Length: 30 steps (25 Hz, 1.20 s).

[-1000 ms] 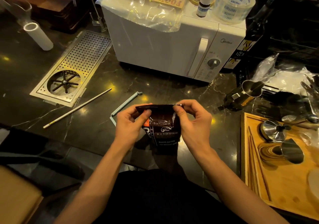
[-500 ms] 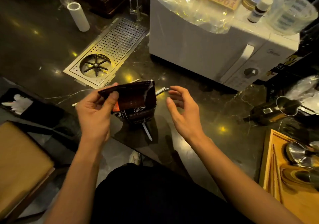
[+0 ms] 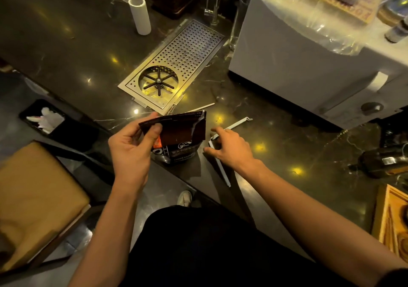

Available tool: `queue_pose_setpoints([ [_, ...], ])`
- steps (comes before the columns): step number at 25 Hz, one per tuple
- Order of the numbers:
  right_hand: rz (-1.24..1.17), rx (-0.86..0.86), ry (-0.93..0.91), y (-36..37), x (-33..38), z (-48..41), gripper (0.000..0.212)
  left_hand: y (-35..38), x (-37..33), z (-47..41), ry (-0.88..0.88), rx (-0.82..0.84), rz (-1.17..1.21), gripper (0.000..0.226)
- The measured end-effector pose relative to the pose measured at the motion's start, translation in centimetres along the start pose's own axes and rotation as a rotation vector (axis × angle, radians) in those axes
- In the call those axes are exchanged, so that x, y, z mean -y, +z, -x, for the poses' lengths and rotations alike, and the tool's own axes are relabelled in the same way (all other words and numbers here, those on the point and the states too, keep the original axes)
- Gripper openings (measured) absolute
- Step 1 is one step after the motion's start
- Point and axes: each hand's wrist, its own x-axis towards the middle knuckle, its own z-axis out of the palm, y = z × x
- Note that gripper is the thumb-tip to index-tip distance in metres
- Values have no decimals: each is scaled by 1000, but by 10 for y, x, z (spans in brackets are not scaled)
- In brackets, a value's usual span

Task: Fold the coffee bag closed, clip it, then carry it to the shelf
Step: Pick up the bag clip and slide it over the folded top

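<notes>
My left hand (image 3: 130,149) holds the dark coffee bag (image 3: 183,132) by its top left corner, thumb in front. The bag's top is folded over and its base stands at the counter's front edge. My right hand (image 3: 231,149) is off the bag, fingers spread, lowered over the bend of a long pale sealing clip (image 3: 223,171). The clip lies open in a V on the dark counter just right of the bag. One arm points toward me, the other toward the microwave. I cannot tell whether the fingers touch it.
A perforated steel rinser tray (image 3: 176,65) is set into the counter behind the bag, with a thin stick (image 3: 205,106) beside it. A white microwave (image 3: 298,65) stands back right, a white tube (image 3: 140,14) back left. A wooden tray (image 3: 388,220) is at right, a tan seat (image 3: 33,198) at left.
My right hand let go of the bag's top and moved right and down onto the clip. The left hand now holds the folded bag alone. The view has swung left.
</notes>
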Motion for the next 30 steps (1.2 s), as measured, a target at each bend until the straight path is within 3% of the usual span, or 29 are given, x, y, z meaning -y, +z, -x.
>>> queue_pose_setpoints([
  [7,78,-46,25,3,3,-11,18,6,6,-2,-50,65,7,32],
  [11,-26,-94,64,-11,-11,2,24,18,9,-2,-70,122,-3,29],
  [17,-529,-394,107,-65,-39,53,26,51,13,-3,-101,230,11,29],
  [25,-1430,-674,309,-111,-97,131,23,135,14,8,-164,479,-13,23],
  [30,-1943,-716,344,-109,-125,154,24,191,21,16,-163,586,-32,23],
])
